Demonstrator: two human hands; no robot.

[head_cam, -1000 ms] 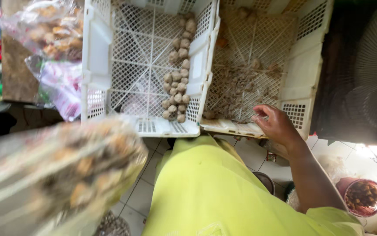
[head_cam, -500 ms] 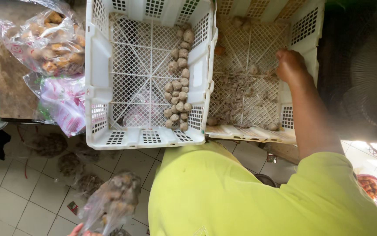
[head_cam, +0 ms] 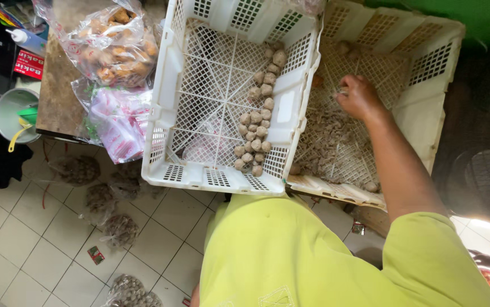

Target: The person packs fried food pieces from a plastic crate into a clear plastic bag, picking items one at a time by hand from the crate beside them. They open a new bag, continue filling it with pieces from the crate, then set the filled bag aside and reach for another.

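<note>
Yellow-green shirt fabric (head_cam: 313, 256) fills the bottom of the view, and its sleeve leads up the right arm into the farther of two white plastic lattice crates. Lower left, on the tiled floor (head_cam: 23, 250), lie several clear bags of small brown balls (head_cam: 120, 230). The left hand is out of view. Next comes the near white crate (head_cam: 216, 176), with a row of pale brown balls (head_cam: 256, 128) lined along its right wall. Beside it, touching on the right, sits the second crate (head_cam: 427, 108), its floor strewn with brownish crumbs (head_cam: 336, 142). The right hand (head_cam: 358, 98) rests inside this crate, fingers curled narrow against the lattice floor; whether they pinch anything I cannot tell. Farther left, on a brown tabletop (head_cam: 57, 91), lie a clear bag of fried pieces (head_cam: 114, 45) and a pink-printed packet (head_cam: 120, 122).
</note>
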